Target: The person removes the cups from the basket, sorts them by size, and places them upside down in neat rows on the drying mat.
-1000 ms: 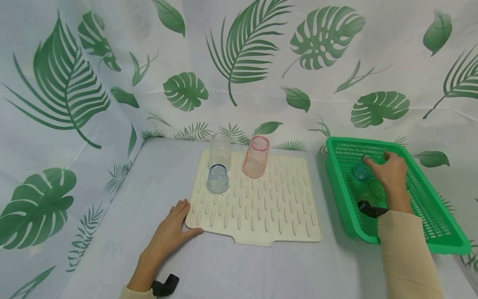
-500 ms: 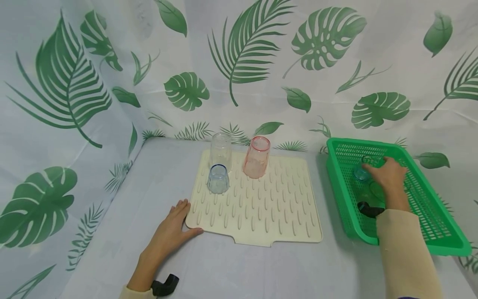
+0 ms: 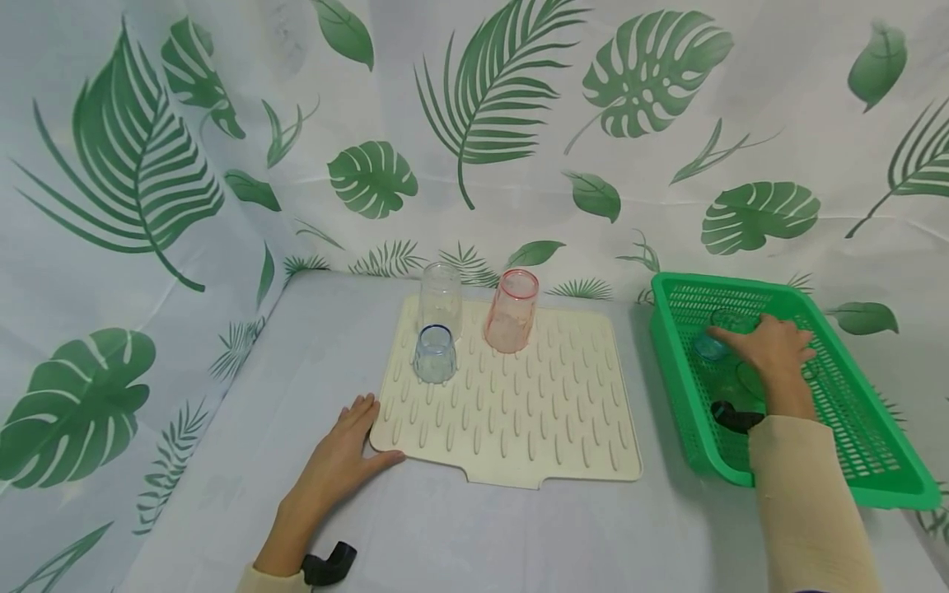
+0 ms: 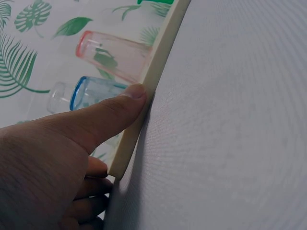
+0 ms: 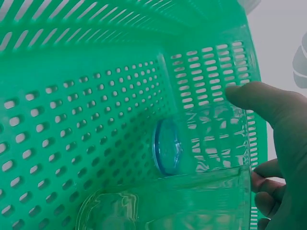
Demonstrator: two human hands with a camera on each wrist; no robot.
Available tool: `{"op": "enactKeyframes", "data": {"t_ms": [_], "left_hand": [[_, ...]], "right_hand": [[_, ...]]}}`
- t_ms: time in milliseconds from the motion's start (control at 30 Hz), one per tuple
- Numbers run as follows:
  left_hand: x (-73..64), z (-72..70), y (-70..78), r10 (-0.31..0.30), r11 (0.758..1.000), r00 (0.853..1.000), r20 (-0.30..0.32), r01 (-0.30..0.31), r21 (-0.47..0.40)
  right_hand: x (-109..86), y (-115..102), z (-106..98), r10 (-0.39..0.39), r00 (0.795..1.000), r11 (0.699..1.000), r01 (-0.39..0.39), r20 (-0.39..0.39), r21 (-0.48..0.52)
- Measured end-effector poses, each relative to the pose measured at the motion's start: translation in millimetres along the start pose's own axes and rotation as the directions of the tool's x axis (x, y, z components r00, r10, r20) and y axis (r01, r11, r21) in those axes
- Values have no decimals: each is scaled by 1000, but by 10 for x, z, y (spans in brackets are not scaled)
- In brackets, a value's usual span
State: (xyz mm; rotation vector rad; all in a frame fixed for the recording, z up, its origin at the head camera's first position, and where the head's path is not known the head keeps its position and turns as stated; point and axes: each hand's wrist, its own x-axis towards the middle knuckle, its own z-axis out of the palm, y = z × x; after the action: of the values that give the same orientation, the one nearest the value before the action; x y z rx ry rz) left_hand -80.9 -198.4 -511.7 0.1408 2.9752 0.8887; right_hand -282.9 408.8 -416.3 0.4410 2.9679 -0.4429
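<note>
Right hand [image 3: 774, 350] in the green basket [image 3: 693, 449], left hand [image 3: 337, 457] at the mat [image 3: 519, 420].
I see the right thumb wide of its fingers, against a blue-bottomed glass [image 5: 206, 136] inside the basket, with a second glass [image 5: 168, 203] just beside it; across from there, the left thumb, spread from the fingers, touches the mat's near edge, where 1 clear glass [image 3: 441, 292], 1 pink glass [image 3: 510, 317] and 1 small blue glass [image 3: 435, 358] stand.

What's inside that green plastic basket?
A clear patterned glass with a blue end, plus another transparent glass. From above, the right hand and beige sleeve hide part of the green plastic basket; more could lie unseen.
</note>
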Motion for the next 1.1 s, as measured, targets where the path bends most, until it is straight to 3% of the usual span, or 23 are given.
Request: {"op": "enactKeyframes", "data": {"t_ms": [367, 1100], "left_hand": [[9, -7, 8, 2, 1000, 1000, 15, -2, 6], [2, -8, 0, -11, 1000, 1000, 9, 11, -1]], "right_hand": [[-27, -4, -14, -15, 999, 999, 16, 29, -29], [-305, -306, -252, -66, 985, 987, 87, -158, 133]]}}
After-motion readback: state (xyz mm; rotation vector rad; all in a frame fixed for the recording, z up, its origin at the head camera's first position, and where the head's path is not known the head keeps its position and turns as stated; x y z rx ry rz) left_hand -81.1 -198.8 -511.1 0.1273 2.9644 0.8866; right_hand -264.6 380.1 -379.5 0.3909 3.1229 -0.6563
